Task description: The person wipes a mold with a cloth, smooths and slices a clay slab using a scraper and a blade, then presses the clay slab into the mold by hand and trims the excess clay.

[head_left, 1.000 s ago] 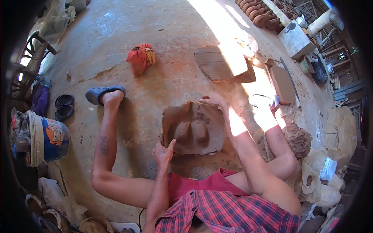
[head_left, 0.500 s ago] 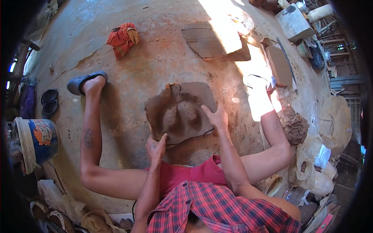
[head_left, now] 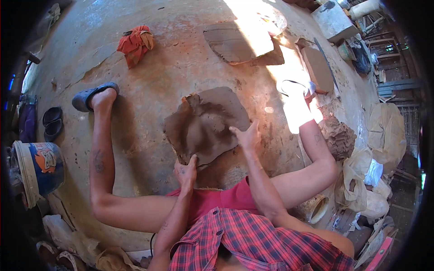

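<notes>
A brown clay slab (head_left: 212, 144), with ragged edges and a sunken, lumpy middle, is between my legs over the floor. My left hand (head_left: 186, 171) grips its near left edge, thumb on top and the other fingers hidden underneath. At the right edge, my right hand (head_left: 248, 137) has its thumb on the upper face, with the rest of the fingers curled at or below the rim. Whether the slab is fully off the floor is hard to tell.
Beyond lie a crumpled red-orange cloth (head_left: 135, 45) and flat clay slabs (head_left: 237, 43). A clay lump (head_left: 337, 137) sits by my right knee. At left are a bucket (head_left: 40, 169) and dark slippers (head_left: 53, 124); plastic bags (head_left: 355, 187) are at right.
The clay slab has turned and tilted between my hands, and its two rounded bumps look flatter and reshaped. Both hands keep their places at its edges. The view has shifted slightly.
</notes>
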Demonstrator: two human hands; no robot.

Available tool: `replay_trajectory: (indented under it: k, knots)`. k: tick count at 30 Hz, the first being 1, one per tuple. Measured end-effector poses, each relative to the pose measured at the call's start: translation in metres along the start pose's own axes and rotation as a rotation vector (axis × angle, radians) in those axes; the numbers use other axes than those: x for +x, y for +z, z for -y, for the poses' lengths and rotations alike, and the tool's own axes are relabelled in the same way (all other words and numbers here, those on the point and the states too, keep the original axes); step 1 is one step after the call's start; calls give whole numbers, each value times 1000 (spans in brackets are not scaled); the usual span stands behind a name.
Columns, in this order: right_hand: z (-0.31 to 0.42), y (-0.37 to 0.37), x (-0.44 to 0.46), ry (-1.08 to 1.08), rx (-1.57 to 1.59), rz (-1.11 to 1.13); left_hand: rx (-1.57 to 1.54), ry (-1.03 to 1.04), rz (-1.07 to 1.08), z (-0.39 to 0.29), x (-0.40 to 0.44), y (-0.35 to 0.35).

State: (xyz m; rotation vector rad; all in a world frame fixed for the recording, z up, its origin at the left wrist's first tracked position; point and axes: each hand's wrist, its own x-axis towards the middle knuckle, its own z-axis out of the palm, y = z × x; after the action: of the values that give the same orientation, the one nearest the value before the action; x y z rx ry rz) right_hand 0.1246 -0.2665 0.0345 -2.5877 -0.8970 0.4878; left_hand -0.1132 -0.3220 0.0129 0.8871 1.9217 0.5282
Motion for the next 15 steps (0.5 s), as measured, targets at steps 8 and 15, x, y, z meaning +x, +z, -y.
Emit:
replay_trajectory:
  k: [8,15]
  knots:
    - [-19,30,-7,-58,196,-247,-57,2,-10,17,1,21]
    - [-41,41,-10,-72,304,-120,-79,21,-26,20,-3,24]
